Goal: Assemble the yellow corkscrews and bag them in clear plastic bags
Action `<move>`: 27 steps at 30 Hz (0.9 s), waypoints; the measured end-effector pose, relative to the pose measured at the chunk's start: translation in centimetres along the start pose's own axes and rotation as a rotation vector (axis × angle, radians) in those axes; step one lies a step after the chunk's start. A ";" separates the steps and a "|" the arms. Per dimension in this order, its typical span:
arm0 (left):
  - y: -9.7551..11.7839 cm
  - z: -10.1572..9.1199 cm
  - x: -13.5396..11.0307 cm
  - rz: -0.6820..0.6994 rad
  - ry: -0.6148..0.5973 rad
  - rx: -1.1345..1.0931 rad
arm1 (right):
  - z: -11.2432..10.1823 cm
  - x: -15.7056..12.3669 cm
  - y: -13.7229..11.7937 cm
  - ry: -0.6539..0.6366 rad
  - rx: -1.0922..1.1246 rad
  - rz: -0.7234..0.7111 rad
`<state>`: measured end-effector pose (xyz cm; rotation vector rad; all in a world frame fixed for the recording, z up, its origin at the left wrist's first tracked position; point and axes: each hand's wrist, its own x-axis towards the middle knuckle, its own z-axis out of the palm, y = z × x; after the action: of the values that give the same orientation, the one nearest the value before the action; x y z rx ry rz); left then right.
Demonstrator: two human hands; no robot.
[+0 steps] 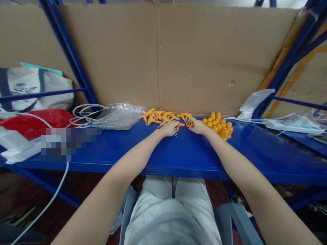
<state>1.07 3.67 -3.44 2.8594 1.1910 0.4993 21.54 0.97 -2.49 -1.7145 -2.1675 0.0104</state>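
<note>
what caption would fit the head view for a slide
Left hand grips an orange corkscrew, right hand an orange cap, on a blue shelf between a corkscrew pile and a cap cluster.

I see the blue shelf (153,153) carrying orange T-handles (163,117), orange caps (220,126), a clear plastic bag (120,115), a coiled white cable (81,114) and a power strip (293,124).

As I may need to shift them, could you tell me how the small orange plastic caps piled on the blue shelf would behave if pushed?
The small orange plastic caps look moulded, so probably stiff and light. Round and loosely heaped on the smooth blue metal shelf, they would likely scatter, and tipped ones may roll.
</note>
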 end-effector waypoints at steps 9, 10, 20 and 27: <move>0.7 -1.4 -0.7 -0.044 -0.074 0.043 | 0.6 0.4 1.1 -0.028 0.185 -0.069; 0.7 -1.5 -0.7 -0.053 -0.078 0.066 | 0.6 0.4 1.0 -0.027 0.193 -0.076; 0.8 -2.0 -0.9 -0.080 -0.085 0.079 | 0.4 0.3 0.1 -0.015 0.143 -0.065; 1.0 -2.2 -1.0 -0.114 -0.097 0.093 | -0.3 0.1 -0.2 0.012 -0.015 -0.023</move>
<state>0.51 1.99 -1.51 2.8321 1.3851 0.3061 21.42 0.94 -2.19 -1.6931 -2.1839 -0.0229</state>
